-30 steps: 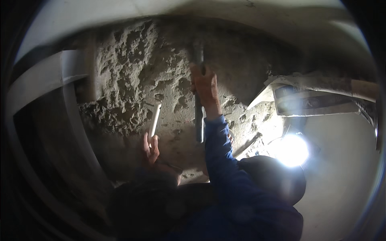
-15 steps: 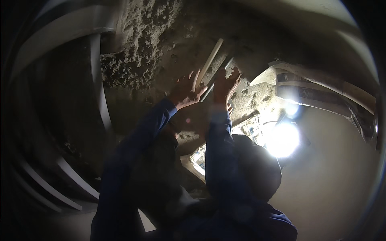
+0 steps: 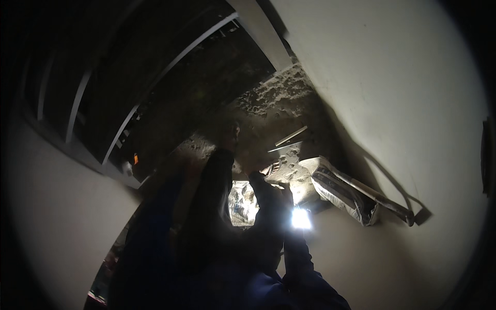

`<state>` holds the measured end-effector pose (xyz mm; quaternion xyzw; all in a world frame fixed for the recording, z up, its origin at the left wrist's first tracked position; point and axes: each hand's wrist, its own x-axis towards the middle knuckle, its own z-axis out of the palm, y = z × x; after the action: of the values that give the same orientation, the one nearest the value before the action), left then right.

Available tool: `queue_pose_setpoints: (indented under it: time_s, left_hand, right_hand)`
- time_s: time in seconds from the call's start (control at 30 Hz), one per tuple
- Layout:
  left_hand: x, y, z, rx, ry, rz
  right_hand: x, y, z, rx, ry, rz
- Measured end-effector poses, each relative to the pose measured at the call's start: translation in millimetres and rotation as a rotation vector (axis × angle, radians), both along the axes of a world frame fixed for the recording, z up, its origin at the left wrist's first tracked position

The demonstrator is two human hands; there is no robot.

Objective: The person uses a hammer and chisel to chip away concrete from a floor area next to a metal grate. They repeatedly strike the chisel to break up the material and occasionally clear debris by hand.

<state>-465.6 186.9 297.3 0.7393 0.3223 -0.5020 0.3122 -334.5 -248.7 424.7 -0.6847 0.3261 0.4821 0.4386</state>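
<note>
A pale strip (image 3: 291,136) and a thinner grey strip (image 3: 287,146) lie side by side on rough, crumbly ground (image 3: 274,103), apart from both my hands. My right sleeve (image 3: 298,256) comes up from the lower edge toward a bright lamp (image 3: 301,219). Glare and shadow hide my right hand there, so its fingers do not show. On the left my blue sleeve (image 3: 164,219) fades into darkness. Only a dim, reddish blur marks where my left hand (image 3: 193,169) may be. Between my dark knees lies a shiny printed bag (image 3: 242,203).
A paper sack (image 3: 338,194) with a long handle (image 3: 369,192) across it rests right of the lamp, against a pale wall (image 3: 403,93). White bars (image 3: 120,135) stand at the left. One of my feet (image 3: 270,169) is on the ground near the bag.
Both hands have come away from the strips, which now lie on the ground; the left was holding the pale one. My view has turned and pulled back, showing more wall and bars.
</note>
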Motion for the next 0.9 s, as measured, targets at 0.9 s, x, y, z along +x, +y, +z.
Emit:
queue_pose_setpoints:
  time_s: [0.9]
  left_hand:
    - [-116.2, -44.8, 359.7, 0.177, -0.442, 1.698]
  right_hand:
    - [246.1, 211.1, 237.7, 0.177, -0.116, 0.967]
